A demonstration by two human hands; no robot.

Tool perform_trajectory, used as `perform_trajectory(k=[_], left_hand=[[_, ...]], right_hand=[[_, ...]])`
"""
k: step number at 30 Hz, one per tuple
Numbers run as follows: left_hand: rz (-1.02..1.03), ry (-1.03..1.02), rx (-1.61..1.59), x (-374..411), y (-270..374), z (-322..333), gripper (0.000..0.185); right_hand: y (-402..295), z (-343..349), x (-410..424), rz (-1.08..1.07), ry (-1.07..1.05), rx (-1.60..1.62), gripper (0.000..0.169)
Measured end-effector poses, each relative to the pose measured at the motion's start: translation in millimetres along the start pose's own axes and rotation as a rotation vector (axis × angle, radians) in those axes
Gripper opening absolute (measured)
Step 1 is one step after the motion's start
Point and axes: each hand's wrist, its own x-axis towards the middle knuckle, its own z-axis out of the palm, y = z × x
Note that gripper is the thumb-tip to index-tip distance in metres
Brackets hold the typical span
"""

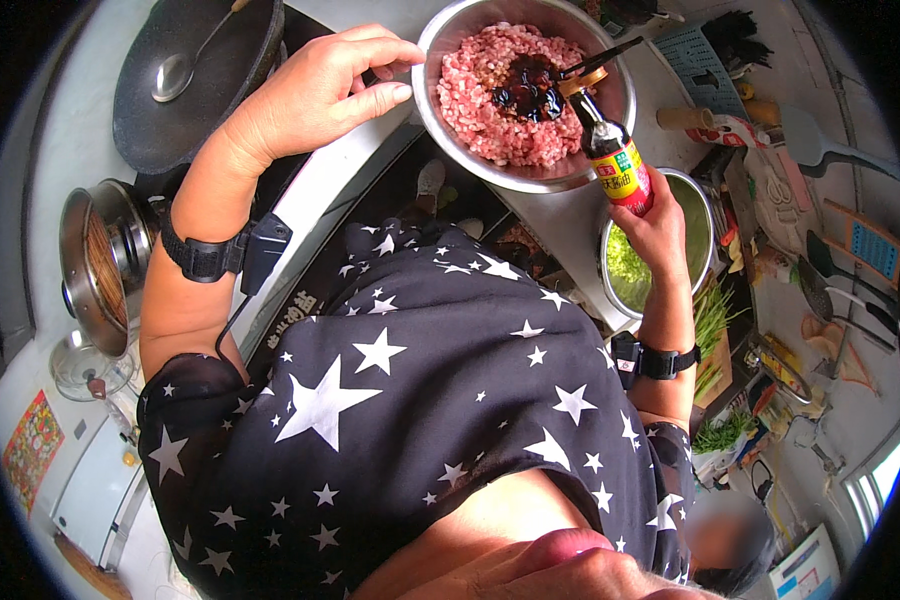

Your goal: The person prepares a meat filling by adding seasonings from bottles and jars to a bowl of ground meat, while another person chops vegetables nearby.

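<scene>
My right hand point(651, 225) is closed around a dark glass soy sauce bottle point(616, 161) with a red and yellow label. The bottle leans neck-first over a stainless steel bowl point(427, 112), its gold-coloured collar above the bowl's right side. Coarsely minced pink meat point(469, 97) fills the bowl, and a glossy dark sauce point(529, 86) pools at its centre. Dark sticks point(619, 49), perhaps chopsticks, slant out over the rim behind the bottle neck. My left hand point(330, 86) holds nothing; its fingertips meet the bowl's left rim, the thumb apart from the other fingers.
A wok point(139, 112) holding a metal ladle point(172, 79) sits at the left, beside a steel pot point(75, 225). Under my right forearm, another steel bowl point(701, 202) contains chopped greens point(626, 255). Long green stalks point(712, 322) lie farther right. Another person point(727, 532) is at lower right.
</scene>
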Motion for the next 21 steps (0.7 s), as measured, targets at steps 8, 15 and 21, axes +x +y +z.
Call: perform_trajectory(k=[8,15,21], left_hand=[[-0.02,0.004,0.009,-5.8,-6.4,-0.7,0.032],[-0.016,0.002,0.019,-6.2,-5.8,-1.0,0.032],[-0.006,-0.018,0.03,-2.0,-0.4,0.1,0.031]], right_hand=[[-2.3,2.5,5.8,0.045,0.009,-0.066,0.069],[-6.1,-5.1,5.6,0.116,0.009,-0.138,0.066],[3.5,-4.8,3.5,0.098,0.027,-0.022,0.068]])
